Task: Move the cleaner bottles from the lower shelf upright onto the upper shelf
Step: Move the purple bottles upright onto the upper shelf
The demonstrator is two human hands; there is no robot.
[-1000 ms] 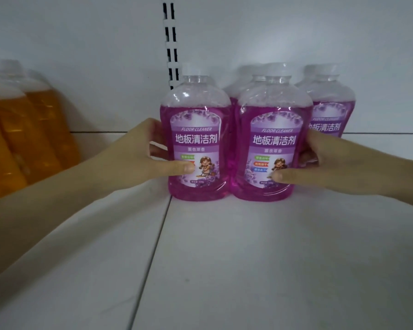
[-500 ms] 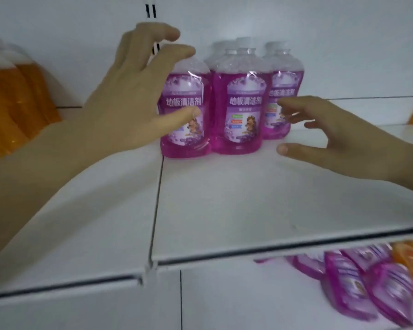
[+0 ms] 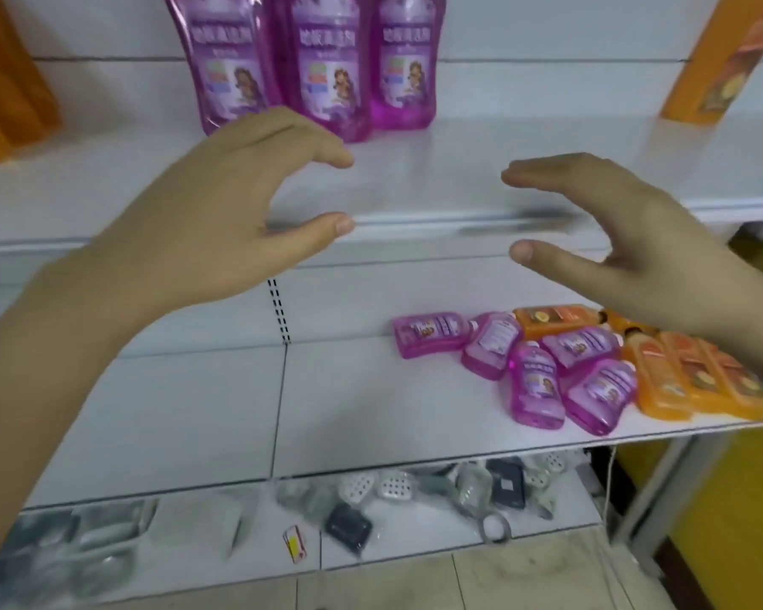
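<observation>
Both hands in front of the shelving, empty. Left hand [image 3: 221, 204] cupped in a wide C, thumb and fingers well apart, nothing between them; it sits before the front edge of the upper shelf [image 3: 437, 187]. Right hand [image 3: 626, 239] mirrors it, thumb below, fingers above, also spread and holding nothing. Below the hands, at the bottom of view, a lowest shelf [image 3: 393, 539] carries a loose scatter of small wrapped items in grey, white and dark packaging; blurred, type unclear. Above that, the lower shelf [image 3: 194, 411], white, bare on its left part. On its right part a heap of lying bottles: purple cleaner bottles [image 3: 534, 380] on their sides, touching and partly overlapping, and orange bottles [image 3: 679, 380] just beside them to the right, also lying down. Farther back, on the upper shelf, three purple floor cleaner bottles [image 3: 322, 68] stand upright in a tight row against the back panel, tops cut off by the frame. Orange bottles [image 3: 5, 94] at far left of that shelf, another orange item [image 3: 705, 68] at far right, blurred.
</observation>
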